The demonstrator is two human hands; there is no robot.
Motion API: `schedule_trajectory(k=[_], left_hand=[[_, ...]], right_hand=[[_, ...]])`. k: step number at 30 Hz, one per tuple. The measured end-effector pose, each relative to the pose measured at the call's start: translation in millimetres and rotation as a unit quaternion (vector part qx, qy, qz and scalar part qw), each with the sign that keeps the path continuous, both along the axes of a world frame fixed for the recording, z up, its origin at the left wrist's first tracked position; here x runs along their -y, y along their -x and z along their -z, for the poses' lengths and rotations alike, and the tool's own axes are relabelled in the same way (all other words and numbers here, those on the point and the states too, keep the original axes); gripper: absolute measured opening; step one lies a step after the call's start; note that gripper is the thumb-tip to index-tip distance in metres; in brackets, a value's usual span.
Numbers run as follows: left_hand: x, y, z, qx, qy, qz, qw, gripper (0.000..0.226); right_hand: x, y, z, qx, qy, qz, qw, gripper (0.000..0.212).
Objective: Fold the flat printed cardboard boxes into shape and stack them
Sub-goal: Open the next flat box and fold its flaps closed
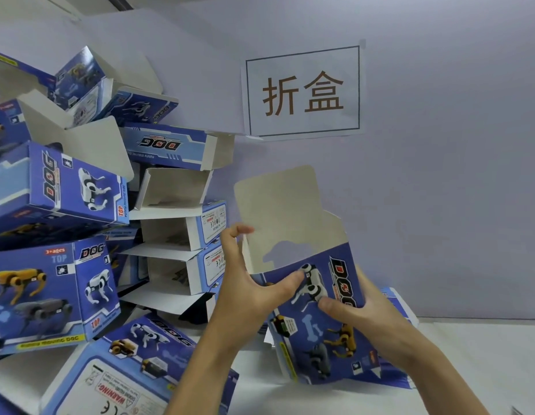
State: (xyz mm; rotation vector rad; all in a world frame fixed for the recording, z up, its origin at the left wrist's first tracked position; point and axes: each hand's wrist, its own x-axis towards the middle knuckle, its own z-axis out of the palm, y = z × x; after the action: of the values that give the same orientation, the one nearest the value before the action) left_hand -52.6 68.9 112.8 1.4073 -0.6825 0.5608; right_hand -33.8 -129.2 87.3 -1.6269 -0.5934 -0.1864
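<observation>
Pale wall (pixel 439 205) and white counter (pixel 469 354) frame the work: many folded boxes (pixel 80 280) already piled at left. Both hands, left (pixel 248 283) and right (pixel 362 310), grip a half-formed box (pixel 314 324) above the counter, top flap unfolded

paper sign (pixel 303 91) with two characters taped on lilac wall (pixel 439 145); white tabletop (pixel 469 354).

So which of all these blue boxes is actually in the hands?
The upright blue box right of the pile, its plain flap raised; left hand and right hand grip it. The others lie untouched.
</observation>
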Motion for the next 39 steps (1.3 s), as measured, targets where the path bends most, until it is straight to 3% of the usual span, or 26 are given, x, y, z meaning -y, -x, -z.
schedule_trajectory(k=[4,7,12,18,21,24,26,29,32,37,39], left_hand=[[9,2,-2,-0.010,0.042,-0.023,0.999,0.110],[16,-9,2,-0.021,0.089,-0.040,0.995,0.112],[17,-18,15,-0.121,0.028,-0.059,0.990,0.129],[24,-19,30,-0.120,0.011,-0.003,0.993,0.065],[33,-18,33,-0.105,0.011,-0.043,0.994,0.054],[40,-20,34,-0.085,0.006,-0.085,0.993,0.029],[40,-22,34,-0.075,0.013,-0.094,0.993,0.025],[31,-23,29,-0.067,0.023,-0.103,0.992,0.038],[26,-28,30,-0.081,0.049,-0.120,0.988,0.039],[27,-31,33,-0.073,0.042,-0.151,0.985,0.016],[28,-28,31,-0.049,0.025,-0.157,0.986,0.027]], right_hand=[[-4,-5,6,0.001,-0.014,0.011,1.000,0.062],[-6,-8,8,0.006,-0.028,0.032,0.999,0.049],[-3,-15,11,0.004,-0.074,0.066,0.995,0.090],[-14,-16,9,0.013,-0.114,0.116,0.987,0.086],[-18,-19,9,0.037,-0.127,0.164,0.978,0.083],[-18,-21,12,0.039,-0.143,0.180,0.972,0.084],[-17,-23,13,0.022,-0.138,0.162,0.977,0.081],[-15,-22,16,-0.006,-0.106,0.117,0.987,0.074],[-14,-19,20,-0.030,-0.079,0.074,0.994,0.080],[-19,-22,27,-0.025,-0.086,0.108,0.990,0.072],[-20,-24,28,-0.014,-0.087,0.121,0.989,0.071]])
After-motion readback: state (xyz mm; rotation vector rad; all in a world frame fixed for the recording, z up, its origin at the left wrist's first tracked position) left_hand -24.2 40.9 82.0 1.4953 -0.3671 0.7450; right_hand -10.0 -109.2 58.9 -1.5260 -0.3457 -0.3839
